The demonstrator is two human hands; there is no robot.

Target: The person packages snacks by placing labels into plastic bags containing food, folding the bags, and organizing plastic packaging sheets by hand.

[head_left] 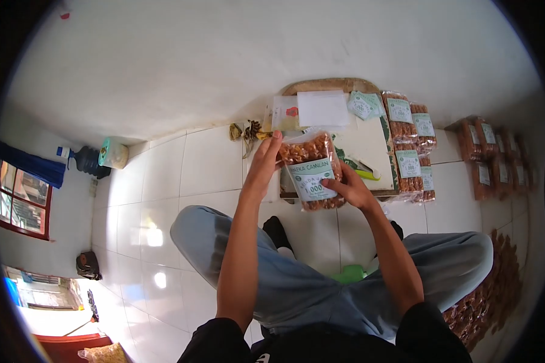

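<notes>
Between my two hands is a clear plastic snack pack (301,150) of brown pieces with a green and white label facing up. My left hand (264,164) grips its left side, with the fingers partly hidden behind the pack. On the right, my right hand (355,187) holds the lower right edge, its thumb lying on the label. Just behind the pack is a low table (375,140) bearing a stack of white paper (323,109), loose green labels (366,105) and a tool with a lime-green handle (368,174).
Labelled snack packs (408,163) stand along the table's right end, with more packs (496,157) farther right. Many brown pieces or packs (487,296) lie on the floor by my right knee. Bananas (252,132) sit left of the table. A green object (350,274) lies between my legs.
</notes>
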